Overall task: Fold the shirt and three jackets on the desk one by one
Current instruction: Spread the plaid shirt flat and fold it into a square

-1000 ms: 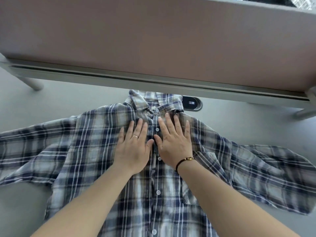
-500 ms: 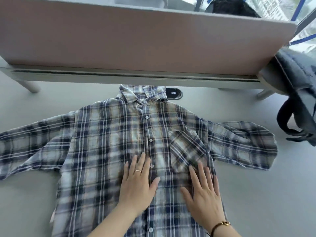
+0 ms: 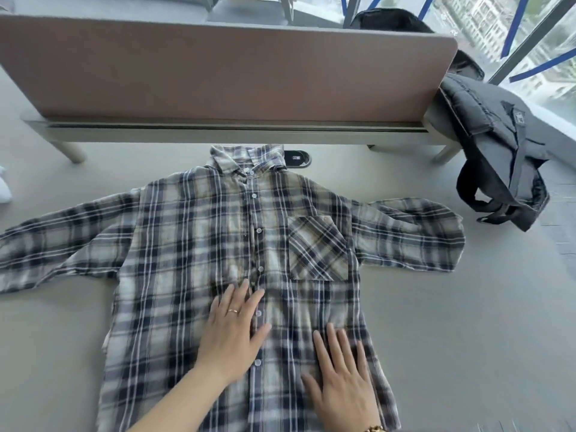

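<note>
Plaid shirt (image 3: 199,244) lies face up and buttoned on the grey counter (image 3: 467,338), collar toward the far partition (image 3: 218,67), both sleeves spread out to left and right. Left hand (image 3: 232,335) rests flat on the button placket, fingers straight; right hand (image 3: 344,381) lies flat on the near right front below the chest pocket (image 3: 316,249). Neither grips the cloth. Likely purpose: pressing out wrinkles so folds land clean. A dark grey jacket (image 3: 495,157) hangs off the partition's far right end, waiting its turn.
</note>
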Demonstrator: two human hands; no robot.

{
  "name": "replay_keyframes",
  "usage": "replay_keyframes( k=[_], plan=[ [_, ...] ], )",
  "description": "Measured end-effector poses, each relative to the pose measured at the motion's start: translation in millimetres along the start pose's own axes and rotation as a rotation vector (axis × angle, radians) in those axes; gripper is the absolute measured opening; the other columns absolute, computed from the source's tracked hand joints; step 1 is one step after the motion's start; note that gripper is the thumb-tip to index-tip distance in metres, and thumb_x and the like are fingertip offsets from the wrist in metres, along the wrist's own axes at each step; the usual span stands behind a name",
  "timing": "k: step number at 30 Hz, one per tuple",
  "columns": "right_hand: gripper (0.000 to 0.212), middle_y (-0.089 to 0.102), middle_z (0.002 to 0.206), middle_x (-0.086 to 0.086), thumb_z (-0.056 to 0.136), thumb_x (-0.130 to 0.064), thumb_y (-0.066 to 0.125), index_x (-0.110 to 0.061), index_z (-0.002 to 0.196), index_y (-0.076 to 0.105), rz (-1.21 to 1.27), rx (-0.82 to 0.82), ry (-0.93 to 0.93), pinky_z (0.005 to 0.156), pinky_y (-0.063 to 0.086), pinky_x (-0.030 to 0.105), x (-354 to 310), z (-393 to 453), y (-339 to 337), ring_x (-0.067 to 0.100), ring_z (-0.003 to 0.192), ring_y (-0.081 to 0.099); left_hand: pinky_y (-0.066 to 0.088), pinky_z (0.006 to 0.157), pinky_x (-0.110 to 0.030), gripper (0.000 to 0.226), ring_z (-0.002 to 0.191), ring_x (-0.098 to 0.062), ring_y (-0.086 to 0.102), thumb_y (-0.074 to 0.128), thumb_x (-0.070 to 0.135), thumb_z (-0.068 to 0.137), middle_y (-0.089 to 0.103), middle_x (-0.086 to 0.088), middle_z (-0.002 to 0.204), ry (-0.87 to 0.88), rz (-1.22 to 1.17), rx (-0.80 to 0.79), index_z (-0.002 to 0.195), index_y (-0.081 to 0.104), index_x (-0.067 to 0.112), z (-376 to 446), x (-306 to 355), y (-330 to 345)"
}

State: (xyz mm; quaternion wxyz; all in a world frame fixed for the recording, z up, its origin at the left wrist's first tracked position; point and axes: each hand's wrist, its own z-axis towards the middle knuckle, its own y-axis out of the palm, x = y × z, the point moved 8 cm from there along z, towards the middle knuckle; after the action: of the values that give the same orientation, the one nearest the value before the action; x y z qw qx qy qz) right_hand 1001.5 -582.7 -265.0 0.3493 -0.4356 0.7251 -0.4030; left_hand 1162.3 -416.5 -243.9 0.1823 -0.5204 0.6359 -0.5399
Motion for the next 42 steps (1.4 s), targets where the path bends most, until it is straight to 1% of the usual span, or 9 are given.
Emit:
replay_keyframes(
  k=[2,6,10,12,17,26,30,35,42],
  plan=[
    [0.071,0.031,0.162,0.003,0.096,-0.066,0.039,-0.023,0.153,0.042,-0.024,-0.001,-0.077,0.116,0.02,0.053,-12.3,-4.7,5.8,0.021,0.151,0.023,-0.016,0.122,-0.048,0.067,0.15,-0.02,-0.029,0.02,0.07,0.099,-0.03,0.009,0.161,0.022,0.083,-0.098,0.154,-0.011,0.051,-23.3,-0.8,24.7],
    [0.071,0.03,0.163,0.002,0.097,-0.07,0.034,-0.029,0.155,0.037,0.029,-0.057,-0.103,0.115,0.018,0.055,-19.9,-16.4,11.9,0.023,0.152,0.021,-0.021,0.118,-0.049,0.065,0.15,-0.022,-0.028,-0.002,0.073,0.095,-0.017,0.003,0.167,-0.063,0.225,-0.047,0.155,-0.012,0.051,-64.5,-20.2,36.6],
    [0.068,-0.031,0.161,-0.011,0.097,-0.071,0.02,-0.052,0.151,-0.018,0.147,-0.029,-0.063,0.121,-0.016,0.043,10.5,-27.9,4.1,0.014,0.151,-0.026,-0.015,0.123,-0.049,0.073,0.147,-0.022,-0.033,-0.014,0.07,0.082,-0.04,0.005,0.157,-0.138,0.189,-0.133,0.151,-0.019,0.051,-87.2,-32.2,40.0],
    [0.068,-0.037,0.156,-0.015,0.098,-0.07,0.019,-0.053,0.146,-0.026,0.161,-0.034,-0.007,0.12,-0.021,0.043,30.8,-33.7,2.6,0.01,0.147,-0.034,-0.012,0.124,-0.049,0.072,0.149,-0.021,-0.029,-0.005,0.07,0.088,-0.038,0.007,0.158,-0.161,0.177,-0.12,0.155,-0.014,0.046,-93.3,-34.5,39.9],
    [0.069,-0.033,0.158,-0.02,0.097,-0.073,0.014,-0.049,0.153,-0.02,0.065,-0.101,0.026,0.119,-0.02,0.053,55.3,-47.7,5.7,0.014,0.148,-0.031,-0.01,0.124,-0.047,0.068,0.15,-0.019,-0.026,0.016,0.066,0.101,-0.035,0.009,0.16,-0.198,0.132,-0.156,0.157,-0.013,0.04,-116.5,-32.4,49.2],
    [0.072,-0.028,0.162,-0.013,0.098,-0.07,0.017,-0.043,0.156,-0.017,0.067,-0.131,0.042,0.122,-0.01,0.055,52.8,-42.2,4.0,0.02,0.152,-0.024,-0.001,0.125,-0.045,0.067,0.153,-0.015,-0.018,0.033,0.058,0.103,-0.022,0.012,0.164,-0.238,0.062,-0.194,0.159,-0.002,0.042,-162.6,-48.1,53.4],
    [0.07,-0.023,0.164,-0.015,0.098,-0.066,0.021,-0.046,0.156,-0.013,0.058,-0.135,0.035,0.122,-0.009,0.056,57.6,-38.3,-1.0,0.018,0.153,-0.02,0.012,0.126,-0.05,0.067,0.155,-0.017,-0.011,0.036,0.057,0.103,-0.019,0.013,0.165,-0.307,0.059,-0.186,0.159,0.002,0.043,-183.3,-62.6,51.2],
    [0.069,-0.017,0.166,-0.014,0.098,-0.057,0.025,-0.044,0.158,-0.008,0.039,-0.115,0.071,0.122,-0.007,0.059,59.5,-40.5,-7.6,0.018,0.154,-0.014,0.034,0.118,-0.046,0.063,0.155,-0.02,0.007,0.045,0.048,0.102,0.004,0.01,0.169,-0.453,-0.047,-0.086,0.158,0.018,0.039,-208.0,-90.9,38.3],
    [0.069,-0.012,0.168,-0.008,0.099,-0.056,0.029,-0.039,0.159,0.002,0.017,-0.146,0.176,0.122,-0.001,0.06,68.2,-60.9,-9.3,0.024,0.156,-0.008,0.037,0.116,-0.041,0.063,0.152,-0.019,0.02,0.045,0.049,0.102,0.015,0.01,0.167,-0.465,-0.034,-0.075,0.158,0.026,0.03,-221.1,-112.9,29.9]
  ],
)
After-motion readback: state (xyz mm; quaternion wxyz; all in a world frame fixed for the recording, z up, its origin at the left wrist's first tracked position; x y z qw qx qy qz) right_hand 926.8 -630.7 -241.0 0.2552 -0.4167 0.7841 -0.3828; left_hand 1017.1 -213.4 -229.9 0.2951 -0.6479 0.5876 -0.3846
